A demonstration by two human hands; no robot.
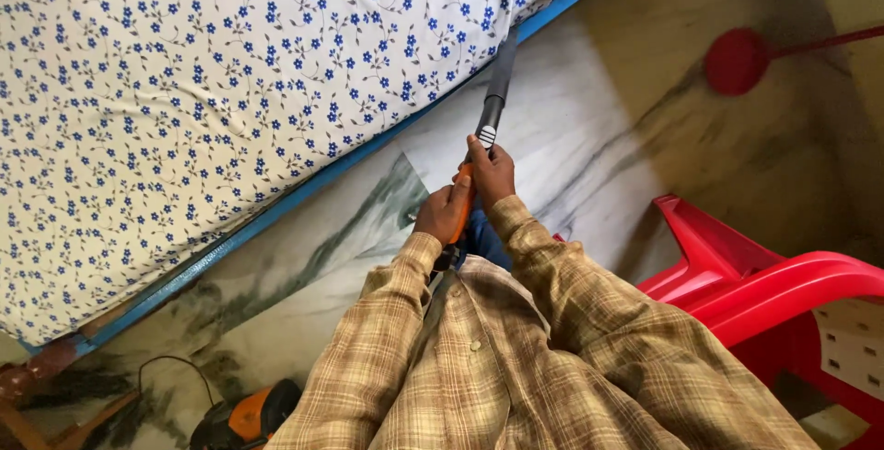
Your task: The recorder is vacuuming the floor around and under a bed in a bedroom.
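Both of my hands grip a vacuum wand (494, 100), a dark tube with an orange handle section. My left hand (442, 212) wraps the orange part low on the handle. My right hand (491, 172) holds it just above, thumb toward the tube. The tube runs up and away to the edge of the bed, and its far end is hidden under the flowered sheet (212, 81). My sleeves are plaid.
A bed with a blue frame (304, 187) fills the upper left. A red plastic chair (764, 284) stands close at my right. An orange and black vacuum body (244, 418) with a cord lies on the marble floor lower left. A red round object (737, 61) sits far right.
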